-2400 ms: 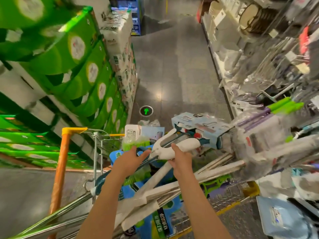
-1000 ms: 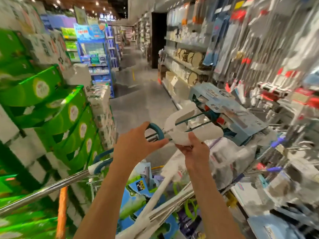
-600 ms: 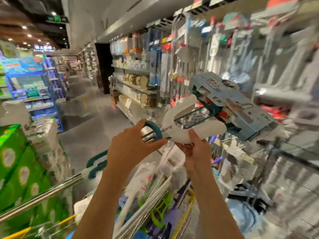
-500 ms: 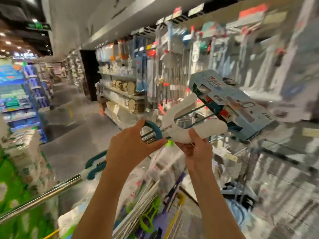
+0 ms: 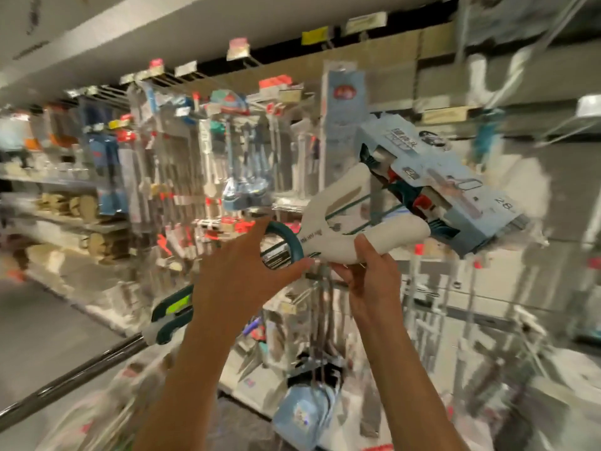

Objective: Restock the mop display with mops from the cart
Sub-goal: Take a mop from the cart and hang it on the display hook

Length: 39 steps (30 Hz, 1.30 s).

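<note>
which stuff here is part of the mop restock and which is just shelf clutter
Job in hand:
- mop, held up
- left hand on its teal collar
- right hand under its white yoke
- hanging display

Just about:
- price tags
- shelf goods, too blurred to name

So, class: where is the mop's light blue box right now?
Head view, right of centre: the box sits on the mop's far end, raised before the hanging display, above and beyond the right hand.
</note>
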Motion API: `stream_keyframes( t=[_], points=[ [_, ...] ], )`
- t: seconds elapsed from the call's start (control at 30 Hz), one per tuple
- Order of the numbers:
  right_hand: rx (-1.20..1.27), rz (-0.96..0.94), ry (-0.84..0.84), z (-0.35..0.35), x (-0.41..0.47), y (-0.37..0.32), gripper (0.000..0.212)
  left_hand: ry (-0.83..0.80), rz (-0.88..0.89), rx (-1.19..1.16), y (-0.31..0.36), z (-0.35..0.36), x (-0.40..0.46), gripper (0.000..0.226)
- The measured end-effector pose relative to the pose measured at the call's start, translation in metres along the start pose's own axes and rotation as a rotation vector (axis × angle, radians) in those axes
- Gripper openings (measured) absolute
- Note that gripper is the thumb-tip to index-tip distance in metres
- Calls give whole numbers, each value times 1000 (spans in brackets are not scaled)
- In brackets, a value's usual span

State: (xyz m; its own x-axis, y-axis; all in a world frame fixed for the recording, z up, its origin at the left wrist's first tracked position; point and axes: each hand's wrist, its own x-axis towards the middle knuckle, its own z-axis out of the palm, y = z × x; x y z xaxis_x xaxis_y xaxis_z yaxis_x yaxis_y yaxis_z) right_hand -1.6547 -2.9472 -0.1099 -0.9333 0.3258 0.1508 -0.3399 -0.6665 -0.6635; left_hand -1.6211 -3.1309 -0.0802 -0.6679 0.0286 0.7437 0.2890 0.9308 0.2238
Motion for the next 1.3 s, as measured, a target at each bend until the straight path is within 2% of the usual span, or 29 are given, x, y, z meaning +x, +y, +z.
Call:
stream_keyframes(
  t=[0.07,0.13,0.2,0.3,0.43,0.6,0.77,0.93,1.13,1.3],
  points=[
    [-28,-65,5,-23,7,-32,11,-7,28,-47,35,13,3,107],
    [-46,-125,17,-42,10,-62,19,-12,49,-130,66,25,6,91],
    [-66,-179,25,-57,10,-89,24,-14,60,-204,93,33,7,85],
    [-120,-247,55,-74,9,-125,18,-35,63,-302,126,45,6,94],
    [-200,-336,73,-84,3,-162,25,-31,63,-430,158,52,5,102],
    [-231,-429,91,-81,-10,-191,12,-4,107,-468,178,43,11,101],
    [-230,-522,107,-69,-23,-214,12,-13,173,-582,194,25,24,96],
    [-194,-620,150,-57,-34,-242,21,27,268,-634,212,9,45,100],
    [-164,-761,221,-53,-59,-279,7,10,380,-688,248,-8,56,114],
    [-224,-844,264,-43,-81,-313,4,-46,452,-897,273,-12,60,112]
  ],
)
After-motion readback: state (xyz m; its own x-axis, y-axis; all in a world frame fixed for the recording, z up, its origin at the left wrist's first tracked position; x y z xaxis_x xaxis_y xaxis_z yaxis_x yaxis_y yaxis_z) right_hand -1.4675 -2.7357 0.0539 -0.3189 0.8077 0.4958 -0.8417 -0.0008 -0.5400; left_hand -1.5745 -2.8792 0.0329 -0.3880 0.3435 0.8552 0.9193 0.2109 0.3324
